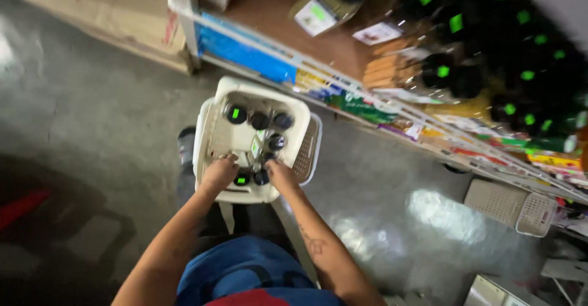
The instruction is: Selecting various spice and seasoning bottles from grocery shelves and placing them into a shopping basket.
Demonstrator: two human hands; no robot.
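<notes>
A white plastic basket point(300, 113) sits below me on the floor, stacked in another basket, with several dark-capped bottles point(236, 114) standing in it. My left hand point(218, 173) is curled inside the near edge of the basket, beside a bottle with a green sticker point(242, 179). My right hand point(280, 174) reaches in at the near right and rests by another dark bottle point(262, 177). Motion blur hides whether either hand actually grips a bottle.
A shelf unit point(392, 107) runs along the right, filled with dark bottles with green tags point(520, 79) and coloured packs. Another white basket point(511, 207) lies on the grey floor at right. Cardboard boxes point(104, 12) stand at upper left.
</notes>
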